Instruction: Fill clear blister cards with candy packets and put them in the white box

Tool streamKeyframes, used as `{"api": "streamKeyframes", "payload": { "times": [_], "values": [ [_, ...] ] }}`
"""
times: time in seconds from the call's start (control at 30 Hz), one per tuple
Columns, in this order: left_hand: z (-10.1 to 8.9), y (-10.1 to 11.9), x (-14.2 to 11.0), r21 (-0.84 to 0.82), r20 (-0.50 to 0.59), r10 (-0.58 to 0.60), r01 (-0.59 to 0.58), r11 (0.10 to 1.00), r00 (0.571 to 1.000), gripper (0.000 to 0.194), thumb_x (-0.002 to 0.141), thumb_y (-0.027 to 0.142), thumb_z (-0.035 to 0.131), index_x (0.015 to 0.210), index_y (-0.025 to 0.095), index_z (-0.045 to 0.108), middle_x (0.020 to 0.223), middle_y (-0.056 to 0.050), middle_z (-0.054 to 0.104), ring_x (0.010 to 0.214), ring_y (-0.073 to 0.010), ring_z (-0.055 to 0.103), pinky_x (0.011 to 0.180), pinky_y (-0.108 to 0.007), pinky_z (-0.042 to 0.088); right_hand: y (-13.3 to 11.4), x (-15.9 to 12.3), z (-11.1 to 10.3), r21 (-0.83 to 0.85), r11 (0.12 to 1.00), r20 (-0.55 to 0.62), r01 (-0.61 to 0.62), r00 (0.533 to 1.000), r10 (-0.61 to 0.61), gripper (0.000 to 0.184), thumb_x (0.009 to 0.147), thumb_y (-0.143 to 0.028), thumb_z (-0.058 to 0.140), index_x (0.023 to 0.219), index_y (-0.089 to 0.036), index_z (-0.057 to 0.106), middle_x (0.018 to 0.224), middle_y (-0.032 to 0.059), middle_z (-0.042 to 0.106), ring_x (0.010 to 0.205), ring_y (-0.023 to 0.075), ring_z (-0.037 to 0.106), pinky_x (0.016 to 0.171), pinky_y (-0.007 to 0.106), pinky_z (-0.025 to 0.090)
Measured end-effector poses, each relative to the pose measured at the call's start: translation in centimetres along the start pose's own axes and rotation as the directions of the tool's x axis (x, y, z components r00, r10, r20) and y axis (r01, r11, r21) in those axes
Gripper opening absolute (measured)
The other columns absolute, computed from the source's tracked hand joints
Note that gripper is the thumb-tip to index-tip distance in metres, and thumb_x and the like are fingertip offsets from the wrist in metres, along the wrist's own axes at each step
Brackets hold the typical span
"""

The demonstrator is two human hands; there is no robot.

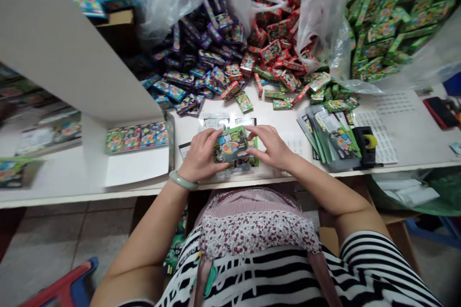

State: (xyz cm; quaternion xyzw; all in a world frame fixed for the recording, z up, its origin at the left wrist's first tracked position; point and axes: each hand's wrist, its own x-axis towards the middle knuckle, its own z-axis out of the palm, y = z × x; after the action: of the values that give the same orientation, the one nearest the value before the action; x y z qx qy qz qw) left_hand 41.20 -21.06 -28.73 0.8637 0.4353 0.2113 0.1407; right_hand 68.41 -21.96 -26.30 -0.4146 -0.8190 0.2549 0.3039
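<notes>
A black and green printed packet (229, 146) with colourful lettering is held over the near edge of the table. My left hand (202, 153), with a pale bangle at the wrist, grips its left side, thumb along the bottom. At the right end of the packet, my right hand (269, 146) pinches the edge between thumb and fingers. Under and behind my hands lie clear plastic sleeves with printed cards (246, 121), partly covered. To the right is a stack of similar printed packets (336, 136).
Heaps of small purple boxes (190, 64), red boxes (277, 53) and green boxes (385, 33) spill from plastic bags at the back. A black tape dispenser (366, 146) stands right, near sticker sheets (376, 129). An open carton (139, 165) holding a row of boxes lies left.
</notes>
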Motion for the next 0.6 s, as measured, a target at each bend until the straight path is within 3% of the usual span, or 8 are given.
{"api": "streamKeyframes", "payload": {
  "times": [0.17,0.3,0.4,0.47,0.53,0.6],
  "values": [
    [0.9,-1.0,-0.1,0.032,-0.012,0.028,-0.028,0.999,1.0,0.087,0.072,0.053,0.075,0.143,0.02,0.039,0.13,-0.017,0.053,0.121,-0.0374,0.054,0.102,-0.053,0.046,1.1,0.3,-0.2,0.078,0.993,0.076,-0.088,0.994,0.082,0.051,0.098,-0.035,0.051,0.146,-0.023,0.043,0.114,0.0077,0.073,0.119,0.0253,0.058,0.105,0.048,0.037],
    [1.4,-0.6,0.2,0.048,-0.045,0.026,-0.024,0.999,0.999,0.087,0.073,0.055,0.074,0.143,0.018,0.039,0.128,-0.018,0.053,0.118,-0.0375,0.054,0.1,-0.053,0.047,1.3,0.4,0.2,0.163,0.972,-0.089,-0.169,0.979,0.185,0.051,0.099,-0.035,0.044,0.147,-0.017,0.04,0.112,0.0106,0.071,0.107,0.0226,0.063,0.101,0.043,0.044],
    [1.6,0.0,0.5,0.027,-0.024,0.046,-0.046,0.999,0.999,0.089,0.071,0.056,0.075,0.143,0.018,0.038,0.127,-0.018,0.053,0.118,-0.036,0.054,0.101,-0.05,0.047,0.5,0.0,1.6,0.246,0.955,-0.035,-0.168,0.983,0.182,0.061,0.099,-0.038,0.045,0.153,-0.015,0.029,0.106,0.0099,0.071,0.098,0.0218,0.065,0.092,0.04,0.049],
    [1.6,0.1,0.6,0.018,-0.004,0.054,-0.054,0.998,0.999,0.09,0.071,0.057,0.075,0.143,0.017,0.037,0.128,-0.017,0.052,0.119,-0.0352,0.054,0.103,-0.049,0.046,0.3,-0.3,2.5,0.295,0.939,-0.063,-0.178,0.977,0.205,0.066,0.099,-0.04,0.045,0.156,-0.016,0.023,0.105,0.0087,0.072,0.097,0.0217,0.065,0.088,0.038,0.051],
    [1.5,0.0,0.5,0.028,-0.005,0.041,-0.041,0.999,0.999,0.089,0.073,0.056,0.075,0.143,0.017,0.037,0.129,-0.018,0.052,0.12,-0.0354,0.054,0.103,-0.05,0.046,1.0,-0.4,2.6,0.32,0.925,-0.171,-0.206,0.948,0.27,0.065,0.1,-0.039,0.043,0.157,-0.018,0.019,0.107,0.0083,0.072,0.101,0.0211,0.065,0.089,0.038,0.051],
    [1.3,-0.2,0.3,0.037,-0.02,0.038,-0.037,0.999,0.999,0.088,0.074,0.056,0.074,0.144,0.017,0.037,0.129,-0.018,0.052,0.119,-0.0361,0.054,0.102,-0.051,0.047,2.9,0.1,1.5,0.25,0.938,-0.209,-0.242,0.932,0.296,0.062,0.099,-0.038,0.046,0.155,-0.02,0.026,0.113,0.0093,0.07,0.105,0.0211,0.064,0.093,0.039,0.05]
  ]
}}
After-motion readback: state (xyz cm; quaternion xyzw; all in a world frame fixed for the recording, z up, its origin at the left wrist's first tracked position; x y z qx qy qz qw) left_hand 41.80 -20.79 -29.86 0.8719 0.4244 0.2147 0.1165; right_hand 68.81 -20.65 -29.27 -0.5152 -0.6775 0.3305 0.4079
